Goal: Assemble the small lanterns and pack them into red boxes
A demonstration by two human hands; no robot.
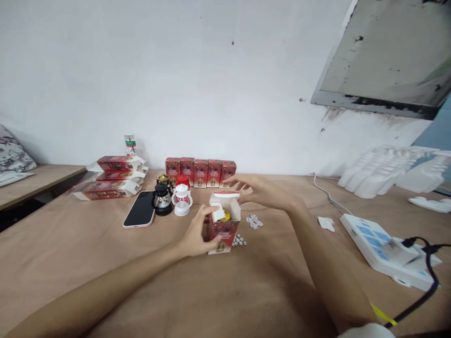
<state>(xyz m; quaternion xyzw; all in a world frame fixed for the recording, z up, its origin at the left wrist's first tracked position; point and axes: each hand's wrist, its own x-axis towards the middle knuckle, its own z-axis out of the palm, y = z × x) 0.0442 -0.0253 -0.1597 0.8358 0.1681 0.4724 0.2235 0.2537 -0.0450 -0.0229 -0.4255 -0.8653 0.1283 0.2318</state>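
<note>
A red printed carton [224, 230] stands upright on the table with its top flaps up. My left hand [197, 233] is closed around its left side, thumb on the front. Inside the carton, the yellow top [226, 216] of some object shows; the rest of it is hidden. Behind the carton's right rear edge, my right hand [259, 190] has its fingers spread and holds nothing visible; whether it touches the carton is unclear. To the left stand small lanterns: a white one [182, 202], a black one [162, 201], a red one [183, 181] and a yellow-topped one [164, 179].
Several closed red cartons [200, 173] line the wall. Unfolded cartons [112, 177] are stacked left, near a phone [139, 211] and a small bottle [130, 143]. Silver round pieces [240, 241] and white bits [254, 221] lie by the carton. A power strip [362, 234] is right.
</note>
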